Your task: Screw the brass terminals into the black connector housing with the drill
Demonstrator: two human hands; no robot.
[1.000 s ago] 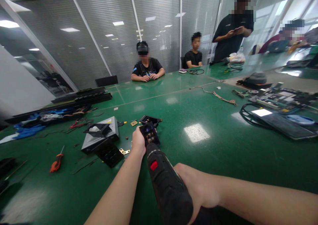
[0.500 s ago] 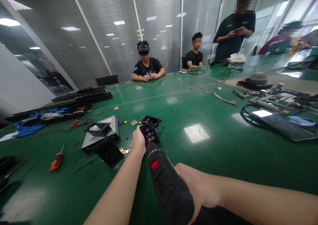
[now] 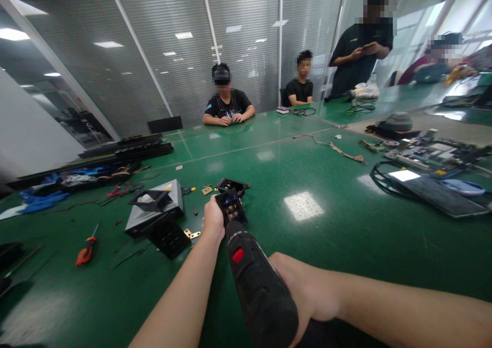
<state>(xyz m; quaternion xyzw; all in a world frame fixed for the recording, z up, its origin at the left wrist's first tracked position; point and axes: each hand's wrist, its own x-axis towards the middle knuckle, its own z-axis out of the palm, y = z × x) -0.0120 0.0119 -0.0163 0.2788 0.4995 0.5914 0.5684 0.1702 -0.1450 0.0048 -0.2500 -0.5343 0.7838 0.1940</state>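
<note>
My right hand (image 3: 298, 286) is wrapped round a black cordless drill (image 3: 257, 286) with a red switch on top. The drill's chuck points away from me, toward a small black block (image 3: 231, 207) with several brassy metal terminals in it. Whether the bit touches a terminal is hidden behind the chuck. My left hand (image 3: 213, 217) grips the block by its left side, fingers partly hidden. Just behind the block lies a black frame-like part (image 3: 232, 186). Left of my forearm are brass strips (image 3: 192, 234) and a black slotted part (image 3: 167, 237) leaning against a grey metal box (image 3: 154, 204).
An orange-handled screwdriver (image 3: 86, 250) lies at left, with blue gloves (image 3: 46, 198) and long black bars (image 3: 126, 148) behind. On the right are a flat dark panel (image 3: 442, 191), a cable and circuit boards (image 3: 442, 150). Several people are across the green table (image 3: 253, 168).
Hardly anything differs. The whole view has shifted very slightly; both hands, the drill and the black block keep the same positions relative to each other.
</note>
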